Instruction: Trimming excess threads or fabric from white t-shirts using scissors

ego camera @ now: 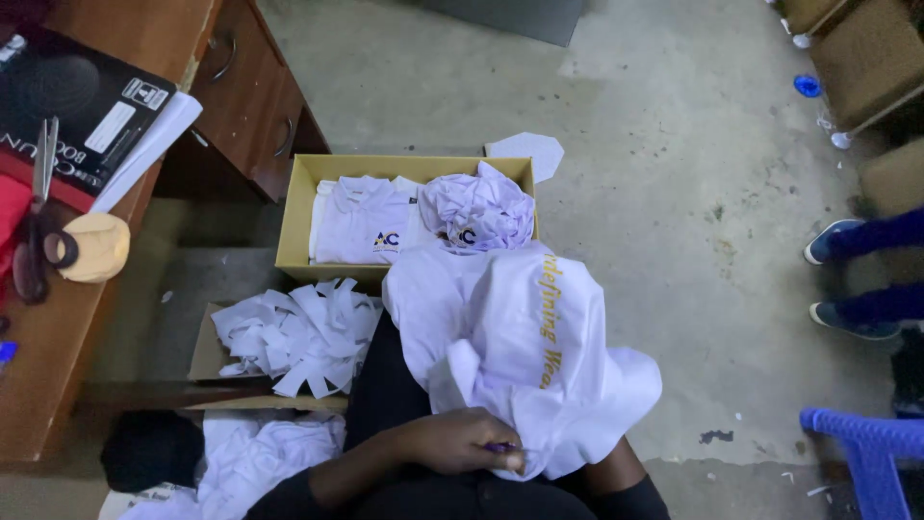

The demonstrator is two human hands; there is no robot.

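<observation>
Left hand [462, 441]: pinching white shirt [520, 337] hem, small purple tool in fingers.
Right hand: hidden under fabric, can't tell.
Tip: keep cloth taut on lap.

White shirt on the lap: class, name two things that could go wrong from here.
1. The left hand pinches a small purple tool at the white shirt; a slip might nick the fabric or a finger.
2. The shirt hangs over the knee toward the dusty concrete floor and could get dirty.
</observation>
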